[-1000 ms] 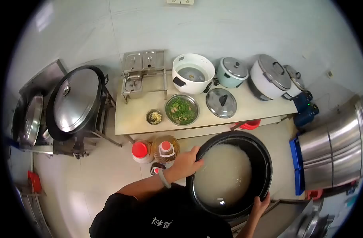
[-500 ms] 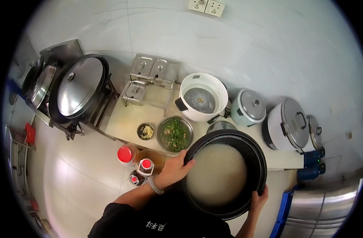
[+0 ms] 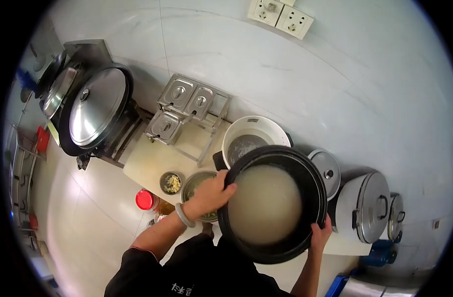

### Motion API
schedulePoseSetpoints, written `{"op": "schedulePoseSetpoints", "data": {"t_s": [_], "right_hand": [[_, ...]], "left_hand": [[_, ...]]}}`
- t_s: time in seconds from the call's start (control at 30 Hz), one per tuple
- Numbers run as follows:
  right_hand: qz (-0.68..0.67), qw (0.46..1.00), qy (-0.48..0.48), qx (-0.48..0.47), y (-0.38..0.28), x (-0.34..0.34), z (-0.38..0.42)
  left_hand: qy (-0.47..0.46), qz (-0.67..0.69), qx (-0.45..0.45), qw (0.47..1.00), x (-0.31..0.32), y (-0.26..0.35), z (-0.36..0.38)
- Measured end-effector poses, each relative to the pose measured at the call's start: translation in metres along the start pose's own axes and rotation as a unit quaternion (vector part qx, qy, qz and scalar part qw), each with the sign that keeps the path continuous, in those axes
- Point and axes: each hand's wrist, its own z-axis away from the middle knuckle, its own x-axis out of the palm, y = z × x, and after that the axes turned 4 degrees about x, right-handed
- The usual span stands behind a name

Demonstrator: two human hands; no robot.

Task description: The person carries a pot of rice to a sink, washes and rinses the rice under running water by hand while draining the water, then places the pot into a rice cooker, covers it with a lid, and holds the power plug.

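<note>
Between my two hands hangs a large black inner pot [image 3: 315, 198], partly filled with cloudy whitish liquid [image 3: 263, 205]. My left hand [image 3: 209, 197], with a pale bracelet at the wrist, grips its left rim. The right rim is held by my right hand [image 3: 319, 233]. Just behind the pot stands a white rice cooker body [image 3: 258, 126] without a lid, its grey heating plate partly covered by the pot. Below my left forearm, a steel bowl of greens [image 3: 192, 183] is mostly hidden. A small bowl of chopped garlic-like bits [image 3: 172, 183] sits left of it.
Lidded steel pans [image 3: 179, 94] stand on a rack at the back of the counter [image 3: 147, 166]. Smaller [image 3: 326, 171] and larger [image 3: 367, 208] lidded cookers are at right. A lidded wok [image 3: 99, 109] is at left. A red-lidded jar [image 3: 144, 199] stands below the counter.
The pot has moved up and closer to the white cooker body, now overlapping its front in view. My left hand now covers part of the greens bowl. The camera view has tilted.
</note>
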Motion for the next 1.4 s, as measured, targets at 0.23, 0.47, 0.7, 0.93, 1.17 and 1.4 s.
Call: {"op": "schedulePoseSetpoints", "data": {"t_s": [0.23, 0.47, 0.7, 0.93, 1.17, 1.4], "right_hand": [[0.046, 0.997, -0.056, -0.037, 0.042, 0.072, -0.181], [0.147, 0.983, -0.092, -0.053, 0.1, 0.144, -0.297], [0.353, 0.924, -0.106, -0.1, 0.121, 0.18, -0.325], [0.536, 0.811, -0.193, -0.131, 0.111, 0.192, -0.328], [0.604, 0.764, -0.203, -0.099, 0.119, 0.196, -0.329], [0.511, 0.838, -0.183, -0.045, 0.118, 0.193, -0.319]], "left_hand": [[0.071, -0.109, -0.088, 0.988, 0.007, -0.032, -0.096], [0.073, -0.158, -0.134, 0.976, 0.029, -0.09, -0.17], [0.014, -0.215, -0.184, 0.959, 0.057, -0.14, -0.205], [-0.007, -0.254, -0.178, 0.951, 0.082, -0.174, -0.21], [0.006, -0.268, -0.21, 0.94, 0.1, -0.176, -0.209], [0.038, -0.241, -0.224, 0.944, 0.112, -0.193, -0.204]]}}
